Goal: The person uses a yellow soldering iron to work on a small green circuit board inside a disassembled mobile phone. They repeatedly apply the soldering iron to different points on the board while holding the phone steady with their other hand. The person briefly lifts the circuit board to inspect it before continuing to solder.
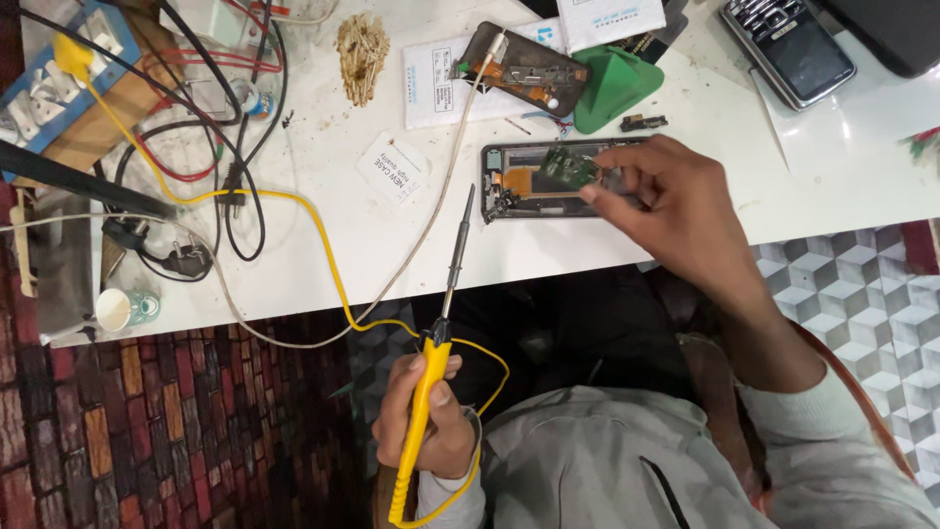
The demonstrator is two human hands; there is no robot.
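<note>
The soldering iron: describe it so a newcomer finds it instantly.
Start at the white table and go to its near edge. The soldering iron crosses it, gripped by the left hand. Unlike other cables, its handle and cord are yellow.

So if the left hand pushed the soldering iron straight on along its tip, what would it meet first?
From the left hand, the soldering iron points up the white table; first would likely be the beige cable, though height is unclear.

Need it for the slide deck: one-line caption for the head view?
Left hand grips yellow soldering iron; right hand touches opened phone on white table.
</note>
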